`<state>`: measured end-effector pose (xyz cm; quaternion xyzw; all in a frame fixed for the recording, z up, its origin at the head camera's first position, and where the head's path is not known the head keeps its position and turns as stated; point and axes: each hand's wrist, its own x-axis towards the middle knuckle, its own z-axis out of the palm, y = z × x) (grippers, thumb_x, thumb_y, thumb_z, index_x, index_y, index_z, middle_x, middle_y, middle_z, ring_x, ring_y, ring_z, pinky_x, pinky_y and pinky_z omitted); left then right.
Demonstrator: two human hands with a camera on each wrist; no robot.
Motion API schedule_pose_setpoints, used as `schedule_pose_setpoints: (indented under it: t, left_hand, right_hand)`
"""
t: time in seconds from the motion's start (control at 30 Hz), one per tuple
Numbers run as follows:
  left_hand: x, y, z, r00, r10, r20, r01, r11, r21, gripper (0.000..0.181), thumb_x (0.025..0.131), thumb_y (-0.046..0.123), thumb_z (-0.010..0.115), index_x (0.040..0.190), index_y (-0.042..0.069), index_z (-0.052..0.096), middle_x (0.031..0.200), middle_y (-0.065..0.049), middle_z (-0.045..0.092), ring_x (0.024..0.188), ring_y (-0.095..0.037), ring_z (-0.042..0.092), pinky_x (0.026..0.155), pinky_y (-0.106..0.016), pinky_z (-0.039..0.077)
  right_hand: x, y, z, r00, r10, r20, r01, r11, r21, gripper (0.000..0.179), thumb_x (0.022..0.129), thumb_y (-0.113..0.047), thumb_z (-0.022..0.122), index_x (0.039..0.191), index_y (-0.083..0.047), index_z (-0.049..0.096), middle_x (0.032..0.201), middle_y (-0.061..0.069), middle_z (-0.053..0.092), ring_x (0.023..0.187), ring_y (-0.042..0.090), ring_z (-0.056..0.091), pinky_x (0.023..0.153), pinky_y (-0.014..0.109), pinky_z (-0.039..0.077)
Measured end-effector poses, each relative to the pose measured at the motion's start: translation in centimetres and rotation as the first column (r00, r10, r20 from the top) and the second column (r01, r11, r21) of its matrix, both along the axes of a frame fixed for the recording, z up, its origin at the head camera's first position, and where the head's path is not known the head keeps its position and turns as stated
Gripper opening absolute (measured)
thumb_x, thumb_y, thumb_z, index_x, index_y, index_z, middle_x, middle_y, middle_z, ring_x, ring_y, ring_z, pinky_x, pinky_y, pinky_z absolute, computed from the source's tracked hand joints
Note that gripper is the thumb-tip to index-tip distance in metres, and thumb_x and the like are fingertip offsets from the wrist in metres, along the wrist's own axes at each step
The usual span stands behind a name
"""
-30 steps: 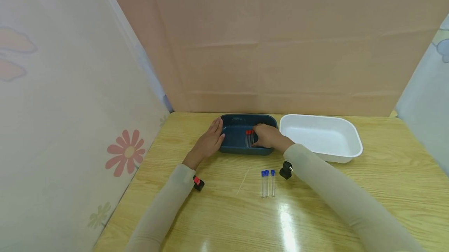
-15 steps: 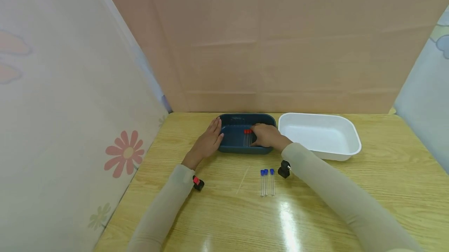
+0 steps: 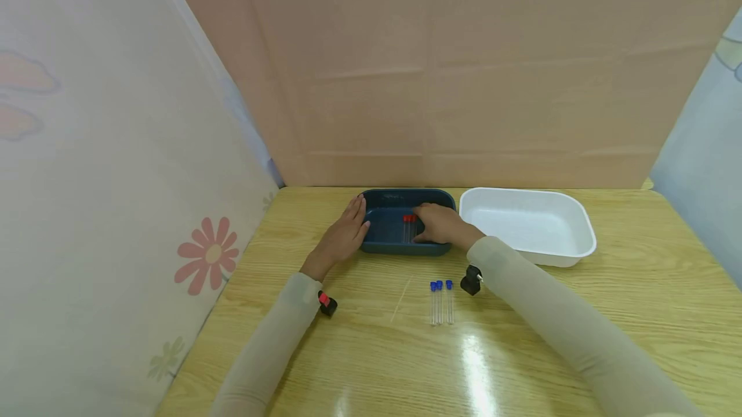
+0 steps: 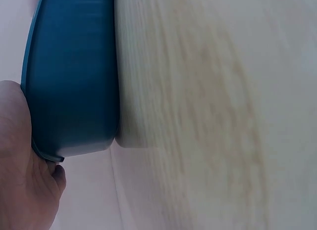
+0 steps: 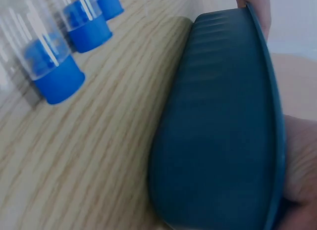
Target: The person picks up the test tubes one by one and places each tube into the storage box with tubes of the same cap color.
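Note:
In the head view, my left hand [image 3: 343,236] holds the left end of a dark blue tray [image 3: 400,249], the thumb over the rim. My right hand [image 3: 442,223] reaches into the tray from its right side. Its finger and thumb bracket the ends of a red-capped test tube [image 3: 414,227], in line with another red-capped tube [image 3: 406,229]. The hand may hide more tubes. The left wrist view shows the tray's outer wall [image 4: 74,81] beside the left hand [image 4: 25,175]. In the right wrist view the tray wall [image 5: 218,116] hides the fingertips of the right hand [image 5: 299,165].
Three blue-capped tubes [image 3: 442,303] lie on the wooden table [image 3: 371,352] in front of the dark tray; their caps [image 5: 59,84] show large in the right wrist view. A white tray [image 3: 530,220] stands right of it. A brown backdrop [image 3: 429,82] rises behind.
The right fingertips have edged slightly left inside the tray, and the red caps appear closer together. The left hand and the tray hold their place.

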<state>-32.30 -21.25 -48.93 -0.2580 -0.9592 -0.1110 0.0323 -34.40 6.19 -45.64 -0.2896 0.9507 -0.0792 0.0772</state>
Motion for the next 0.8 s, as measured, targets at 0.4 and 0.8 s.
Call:
schedule_pose_setpoints:
  t: [0.4,0.8]
  left_hand:
    - [-0.1,-0.3,0.2,1.0,-0.005,0.006,0.005,1.0,0.007,0.062,0.113,0.032,0.026,0.16,-0.005,0.007,0.169,-0.019,0.001,0.156,-0.031,0.001,0.124,-0.042,0.011]
    - [-0.4,-0.7,0.2,1.0,0.004,0.029,-0.004,1.0,0.027,0.062,0.113,0.033,0.026,0.16,-0.002,0.006,0.17,-0.017,0.0,0.156,-0.028,-0.002,0.124,-0.041,0.01]
  right_hand:
    - [1.5,1.3,1.4,1.0,0.006,-0.031,-0.01,0.989,-0.148,0.084,0.086,-0.044,0.081,0.15,0.0,0.047,0.151,0.023,0.047,0.138,0.041,0.046,0.107,0.055,0.043]
    - [4.5,3.3,3.1,0.994,0.0,-0.107,-0.026,0.97,-0.24,0.074,0.094,-0.042,0.073,0.15,-0.001,0.048,0.152,0.023,0.046,0.137,0.04,0.047,0.106,0.055,0.044]
